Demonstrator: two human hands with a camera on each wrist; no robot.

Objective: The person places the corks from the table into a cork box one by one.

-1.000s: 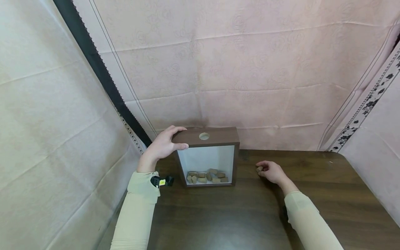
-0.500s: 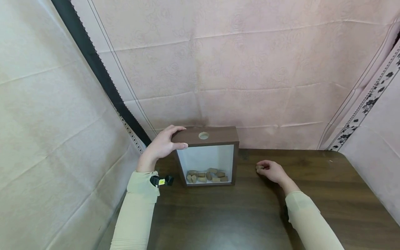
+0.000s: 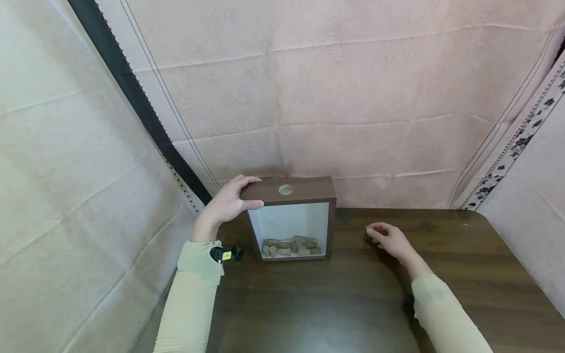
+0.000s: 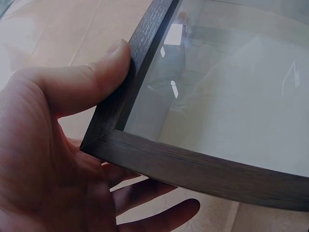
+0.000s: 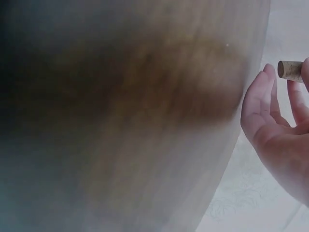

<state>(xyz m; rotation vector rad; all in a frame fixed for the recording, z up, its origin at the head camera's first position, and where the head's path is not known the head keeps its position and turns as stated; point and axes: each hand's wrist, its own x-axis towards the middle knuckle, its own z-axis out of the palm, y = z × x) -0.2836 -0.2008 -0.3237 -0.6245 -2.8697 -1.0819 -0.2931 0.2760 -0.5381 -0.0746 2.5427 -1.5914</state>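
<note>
A brown-framed shadow box (image 3: 304,192) with a clear front and a round hole (image 3: 286,189) in its top stands upright near the back of the table. Several wine corks (image 3: 284,252) lie at the bottom inside it. My left hand (image 3: 226,201) grips the box's upper left corner, thumb on the front frame (image 4: 193,164) and fingers behind. To the right of the box, my right hand (image 3: 390,240) is just over the tabletop. In the right wrist view it pinches a single cork (image 5: 289,70) between thumb and finger; from the head view that cork is hidden.
The dark wood table (image 3: 318,304) runs back to a pale cloth wall (image 3: 362,98). Cloth also hangs at the left (image 3: 88,196) and right (image 3: 529,220), close to the table's sides. A black wrist camera (image 3: 227,254) sits on my left wrist.
My right hand has shifted slightly right, and the cork that showed at its fingertips has gone out of sight in the head view. My left hand keeps its grip on the box.
</note>
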